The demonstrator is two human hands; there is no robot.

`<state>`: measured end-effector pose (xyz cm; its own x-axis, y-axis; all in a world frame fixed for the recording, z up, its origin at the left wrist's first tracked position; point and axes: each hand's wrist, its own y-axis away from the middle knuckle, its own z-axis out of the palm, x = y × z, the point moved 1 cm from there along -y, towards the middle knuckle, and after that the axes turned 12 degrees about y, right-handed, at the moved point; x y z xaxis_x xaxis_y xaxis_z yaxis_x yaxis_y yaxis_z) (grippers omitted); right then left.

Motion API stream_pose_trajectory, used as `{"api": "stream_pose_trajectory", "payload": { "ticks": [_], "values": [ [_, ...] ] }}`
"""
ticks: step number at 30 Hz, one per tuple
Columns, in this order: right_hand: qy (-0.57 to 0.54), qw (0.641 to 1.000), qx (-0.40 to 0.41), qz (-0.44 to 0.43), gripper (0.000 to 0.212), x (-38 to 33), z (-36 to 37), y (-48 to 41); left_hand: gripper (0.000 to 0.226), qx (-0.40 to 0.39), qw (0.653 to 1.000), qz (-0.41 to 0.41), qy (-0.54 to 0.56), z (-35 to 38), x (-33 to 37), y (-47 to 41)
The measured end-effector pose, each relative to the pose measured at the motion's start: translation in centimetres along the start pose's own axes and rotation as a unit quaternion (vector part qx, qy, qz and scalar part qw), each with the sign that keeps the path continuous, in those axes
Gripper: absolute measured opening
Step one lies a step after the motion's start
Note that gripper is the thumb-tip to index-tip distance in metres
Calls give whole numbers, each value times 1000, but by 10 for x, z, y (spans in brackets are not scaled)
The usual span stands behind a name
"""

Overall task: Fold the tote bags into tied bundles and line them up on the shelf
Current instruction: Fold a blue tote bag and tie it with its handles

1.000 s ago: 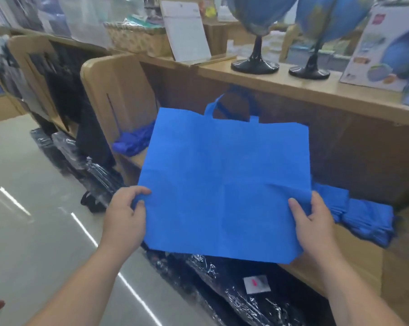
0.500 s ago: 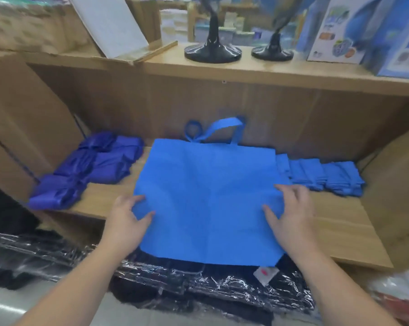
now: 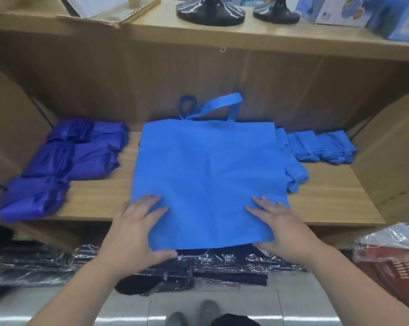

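The tote bag point(image 3: 210, 175) lay flat on the shelf point(image 3: 100, 198), bottom edge overhanging. Left hand point(image 3: 137, 229) and right hand point(image 3: 283, 227) pressed its lower corners, fingers spread. Light, limp cloth, I reckoned; best taken by its sides.

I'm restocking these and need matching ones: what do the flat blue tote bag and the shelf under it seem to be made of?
Blue tote bag: likely non-woven synthetic fabric, matte; it lies stiff and flat with faint sharp creases. Shelf: wood-look board, probably laminate, smooth with printed-looking grain.
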<state>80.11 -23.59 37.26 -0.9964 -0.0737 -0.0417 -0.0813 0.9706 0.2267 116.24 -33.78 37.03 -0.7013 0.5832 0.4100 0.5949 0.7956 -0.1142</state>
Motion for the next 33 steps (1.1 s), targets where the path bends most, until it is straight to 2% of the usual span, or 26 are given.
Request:
{"api": "stream_pose_trajectory", "payload": {
  "ticks": [2,4,8,11,14,17,18,21,22,24,25,28,33],
  "values": [
    [-42,999,-7,-7,82,4,-5,-3,100,-75,997,24,-18,8,-6,2],
    [-85,996,-17,-3,72,9,-12,-6,95,-100,995,10,-4,9,-11,2],
    [-128,991,-23,15,64,24,-21,-8,55,-50,994,21,92,-1,-18,-3],
    [-153,988,-18,18,61,37,-21,-9,36,-28,988,10,154,-10,-20,-9],
    [-178,984,12,22,47,49,-20,-7,14,-15,971,-48,235,-13,-25,-12],
    [-205,977,39,47,11,55,-24,-2,20,-8,944,-145,296,-16,-23,-13],
    [-217,973,49,56,9,57,-23,-2,20,0,936,-160,313,-15,-23,-14],
    [-267,955,102,75,56,60,-14,0,10,28,921,-187,340,-15,-19,-23],
    [-285,947,117,90,57,60,-12,-1,12,38,920,-192,340,-15,-23,-25],
    [-312,929,146,137,45,58,-8,-4,37,55,923,-203,323,-15,-29,-31],
    [-321,920,158,163,40,55,-9,-6,39,59,922,-209,319,-14,-31,-34],
    [-334,902,191,194,36,44,-10,-12,13,92,931,-196,294,-11,-28,-43],
    [-249,924,215,194,45,39,-2,-13,27,108,955,-181,206,-1,-31,-42]
  ]
}}
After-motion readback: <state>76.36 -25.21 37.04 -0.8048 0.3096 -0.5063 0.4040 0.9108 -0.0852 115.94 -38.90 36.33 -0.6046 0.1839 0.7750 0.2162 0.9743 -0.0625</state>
